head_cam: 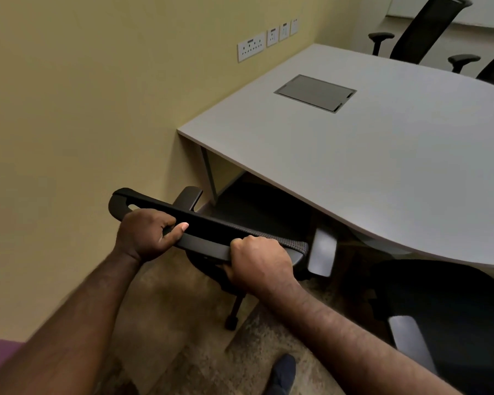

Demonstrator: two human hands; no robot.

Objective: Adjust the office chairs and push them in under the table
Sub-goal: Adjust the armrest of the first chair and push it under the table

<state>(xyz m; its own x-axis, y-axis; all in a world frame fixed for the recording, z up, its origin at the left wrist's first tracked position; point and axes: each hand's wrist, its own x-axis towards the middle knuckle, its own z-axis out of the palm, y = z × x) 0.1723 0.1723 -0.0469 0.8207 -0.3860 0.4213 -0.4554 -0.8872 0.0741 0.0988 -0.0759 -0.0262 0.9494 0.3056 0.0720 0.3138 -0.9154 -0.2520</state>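
Observation:
A black office chair (208,229) stands at the near left corner of the grey table (354,155), its seat partly under the tabletop. I see its backrest from above as a dark curved bar. My left hand (146,235) grips the left part of the backrest's top edge. My right hand (258,263) is closed around the same edge further right. One armrest (187,196) pokes out by the table leg, the other (322,252) sits under the table edge. A second black chair (445,315) stands at the lower right, its seat partly under the table.
A yellow wall with sockets (251,46) runs close along the left. Two more black chairs (422,29) stand at the table's far side. A grey cable hatch (315,93) is set in the tabletop. My shoe (281,372) rests on the carpet behind the chair.

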